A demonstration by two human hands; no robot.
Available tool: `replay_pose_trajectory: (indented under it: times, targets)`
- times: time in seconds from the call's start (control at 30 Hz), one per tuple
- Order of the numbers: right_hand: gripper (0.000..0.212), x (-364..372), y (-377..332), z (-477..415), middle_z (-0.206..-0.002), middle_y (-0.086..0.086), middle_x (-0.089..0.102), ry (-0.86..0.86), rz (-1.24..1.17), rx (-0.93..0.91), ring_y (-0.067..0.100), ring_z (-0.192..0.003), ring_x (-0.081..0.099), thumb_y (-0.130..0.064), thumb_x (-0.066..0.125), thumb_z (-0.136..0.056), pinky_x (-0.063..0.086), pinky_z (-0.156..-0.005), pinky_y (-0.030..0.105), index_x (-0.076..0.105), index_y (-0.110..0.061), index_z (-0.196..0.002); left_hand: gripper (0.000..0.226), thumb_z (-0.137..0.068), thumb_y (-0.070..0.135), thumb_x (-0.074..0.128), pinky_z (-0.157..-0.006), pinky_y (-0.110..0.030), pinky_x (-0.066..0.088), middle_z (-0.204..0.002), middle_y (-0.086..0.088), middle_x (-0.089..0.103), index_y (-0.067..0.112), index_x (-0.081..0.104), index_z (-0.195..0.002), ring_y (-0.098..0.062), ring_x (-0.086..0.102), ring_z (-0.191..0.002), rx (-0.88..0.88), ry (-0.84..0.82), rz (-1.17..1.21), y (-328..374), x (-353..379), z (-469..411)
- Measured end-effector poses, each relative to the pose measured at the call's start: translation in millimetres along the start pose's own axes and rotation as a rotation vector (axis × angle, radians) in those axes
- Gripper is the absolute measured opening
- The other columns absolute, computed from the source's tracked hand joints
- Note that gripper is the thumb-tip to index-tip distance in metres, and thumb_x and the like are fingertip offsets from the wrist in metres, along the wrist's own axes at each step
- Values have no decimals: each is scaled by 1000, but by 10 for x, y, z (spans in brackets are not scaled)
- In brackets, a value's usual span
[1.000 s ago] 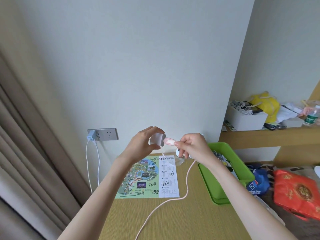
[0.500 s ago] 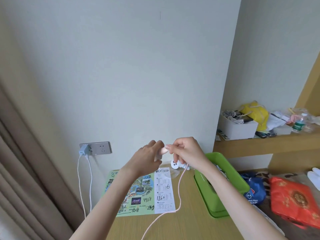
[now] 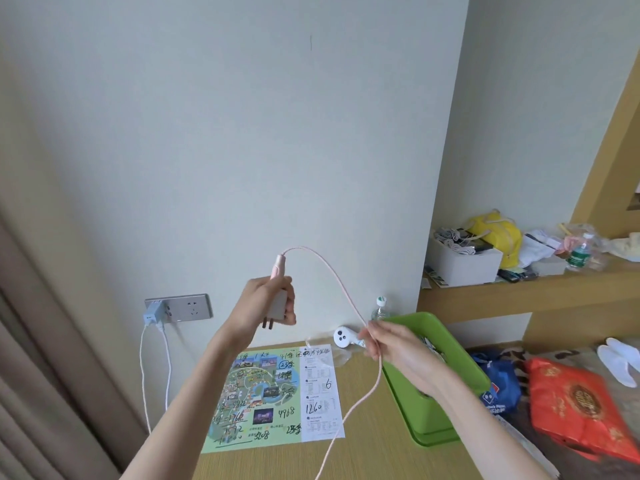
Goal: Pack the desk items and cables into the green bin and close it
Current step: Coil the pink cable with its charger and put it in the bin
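Over desk (image 3: 374, 452), right hand (image 3: 394, 348) slid down cable (image 3: 332, 268).

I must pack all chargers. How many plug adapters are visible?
2. The white adapter is gripped in the left hand, prongs down; the blue adapter sits in the wall socket. More may hide in the green bin or the shelf box.

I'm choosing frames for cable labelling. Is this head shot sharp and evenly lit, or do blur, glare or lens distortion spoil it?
Head view: soft, even light, no glare or harsh shadows; pink cable, the charger in the left hand, and the right hand look sharp; wide-angle bending tilts curtain and wooden post at the edges.
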State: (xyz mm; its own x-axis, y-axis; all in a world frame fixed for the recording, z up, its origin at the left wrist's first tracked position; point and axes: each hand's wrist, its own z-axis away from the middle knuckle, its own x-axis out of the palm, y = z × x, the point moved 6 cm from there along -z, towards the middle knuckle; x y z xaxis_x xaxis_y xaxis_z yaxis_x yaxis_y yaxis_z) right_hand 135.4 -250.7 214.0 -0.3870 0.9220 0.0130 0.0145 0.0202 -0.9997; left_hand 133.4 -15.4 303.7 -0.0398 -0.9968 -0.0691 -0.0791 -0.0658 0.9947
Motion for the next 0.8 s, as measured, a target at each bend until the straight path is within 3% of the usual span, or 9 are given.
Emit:
replay_pose_trajectory:
  times: [0.07,0.17,0.3,0.4,0.57,0.67,0.73,0.8]
  targets:
    - [28,36,54,20,-62,-1,46,43,-22,0,12,-61,44,-33,53,-94,45,-88,43,68,-10,-92,22,-90,12,57,-51,-28,50,-71,-17,54,0,64,-74,-22,54,-55,-25,19,47,-33,41,-27]
    - [31,182,-53,-2,-59,2,41,72,-60,-40,12,-56,40,-37,55,-90,47,-72,31,65,-8,-90,17,-89,11,62,-53,-26,47,-69,-7,56,4,75,-81,-17,53,-57,-79,-68,-5,-148,245,-35]
    - [29,385,-215,-65,-56,6,42,43,-86,-69,16,-50,39,-33,54,-96,48,-59,25,63,-7,-88,19,-88,29,68,-54,-22,46,-73,1,61,13,78,-92,-10,56,-65,-65,-149,-39,-225,554,22]
    - [29,474,-255,-90,-54,6,44,29,-76,-56,16,-46,39,-34,56,-96,47,-56,26,65,-13,-80,29,-88,38,68,-53,-20,41,-66,-5,58,10,75,-88,-12,56,-63,-25,-152,-53,-202,678,46]
    - [38,516,-241,-130,-53,3,51,16,4,-17,16,-46,45,-49,61,-88,50,-61,30,68,-15,-72,29,-92,25,63,-53,-20,45,-61,-1,61,7,66,-69,-12,55,-54,-3,71,17,-186,608,26]
    - [42,478,-134,-132,-55,1,51,-41,31,3,16,-51,46,-53,62,-85,49,-70,33,68,-13,-75,30,-96,17,56,-63,-28,54,-65,-6,63,6,61,-69,-16,60,-56,-62,148,257,-202,490,-19]
    - [42,449,-36,-114,-55,0,50,-95,20,16,16,-52,44,-54,65,-82,47,-75,35,67,-13,-75,30,-99,13,49,-69,-38,58,-64,-9,59,7,54,-70,-20,61,-55,-125,79,562,-196,454,-51]
    - [42,410,88,-102,-55,0,47,-121,6,44,16,-52,43,-55,69,-79,47,-77,35,66,-13,-74,30,-99,13,47,-64,-36,60,-62,-6,56,9,51,-69,-17,60,-51,-181,12,770,-181,403,-50]
